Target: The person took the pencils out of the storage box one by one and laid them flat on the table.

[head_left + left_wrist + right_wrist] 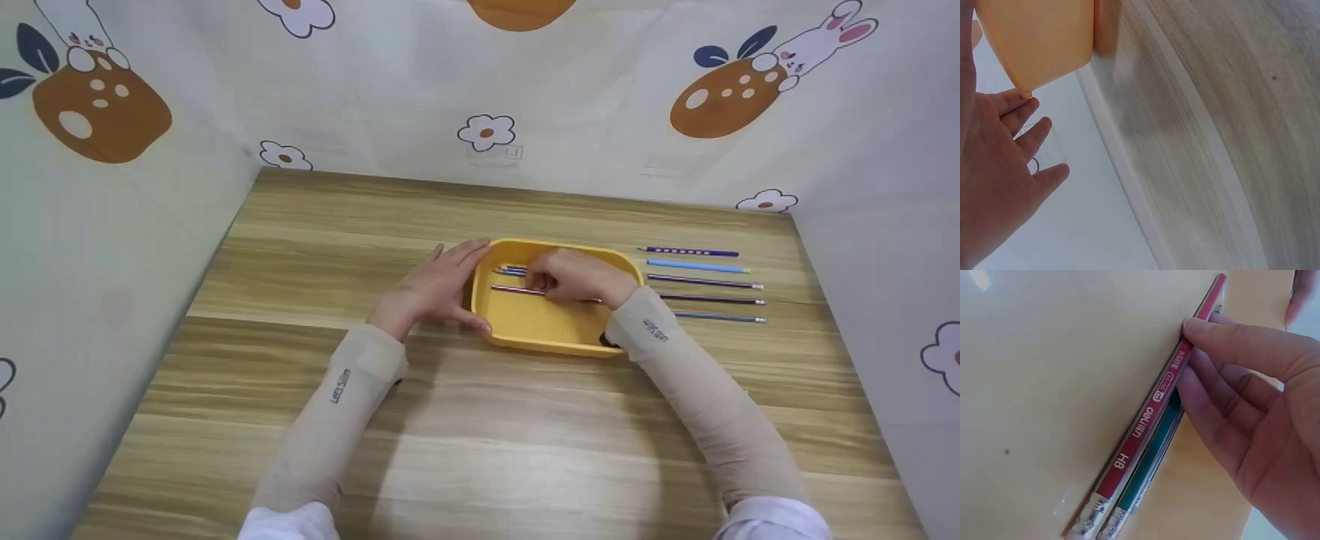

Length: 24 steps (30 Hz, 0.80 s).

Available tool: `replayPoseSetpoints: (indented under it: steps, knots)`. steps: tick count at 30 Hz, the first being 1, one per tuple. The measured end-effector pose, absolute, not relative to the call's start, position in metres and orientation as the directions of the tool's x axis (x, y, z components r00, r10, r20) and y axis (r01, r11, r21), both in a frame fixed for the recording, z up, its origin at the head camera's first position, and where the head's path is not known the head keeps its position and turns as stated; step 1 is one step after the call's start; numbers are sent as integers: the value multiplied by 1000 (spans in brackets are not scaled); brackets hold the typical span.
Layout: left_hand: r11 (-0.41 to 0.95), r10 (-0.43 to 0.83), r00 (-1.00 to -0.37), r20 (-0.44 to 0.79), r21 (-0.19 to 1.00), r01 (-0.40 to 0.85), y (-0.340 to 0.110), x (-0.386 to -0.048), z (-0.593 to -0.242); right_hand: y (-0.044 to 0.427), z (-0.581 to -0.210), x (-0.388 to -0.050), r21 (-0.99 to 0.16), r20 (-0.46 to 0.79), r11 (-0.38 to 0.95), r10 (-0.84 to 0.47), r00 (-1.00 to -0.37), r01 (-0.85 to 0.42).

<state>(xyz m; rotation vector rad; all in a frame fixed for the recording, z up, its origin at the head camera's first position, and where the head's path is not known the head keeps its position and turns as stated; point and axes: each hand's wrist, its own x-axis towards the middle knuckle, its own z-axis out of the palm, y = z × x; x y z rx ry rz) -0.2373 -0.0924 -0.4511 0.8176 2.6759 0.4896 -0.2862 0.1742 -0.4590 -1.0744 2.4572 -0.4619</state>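
Note:
My right hand (574, 276) reaches into a yellow plastic tray (555, 348) and pinches a red HB pencil (1151, 408) between thumb and fingers. In the right wrist view, a green pencil (1154, 447) lies right beside the red one, both with metal ferrules. Part of another pencil shows beyond the green one. Farther back in the tray lie pencil tips (513, 270), partly hidden by the right hand. Spread along the tray's left side, my left hand (442, 285) touches its rim with fingers extended. In the left wrist view, the fingertips (1032, 104) meet the tray corner.
Right of the tray, several items lie in a row on the wooden table (315, 247): a purple dotted pencil (691, 251), a light blue one (697, 266), two dark pencils and a blue pencil (724, 318). Patterned sheets (375, 90) wall the back and sides.

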Motion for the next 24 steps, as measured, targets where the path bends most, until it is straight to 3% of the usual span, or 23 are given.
replayPoseSetpoints:
  steps: [17, 24]
  knots:
    - [786, 581, -793, -183, 381, 487, -92, -237, -452, 175, -451, -288, -548, -203, 582, -789, -580, -600]
    - [794, 574, -795, -194, 367, 484, -92, -237, -451, 176, -439, -287, -572, -205, 593, -772, -602, -566]
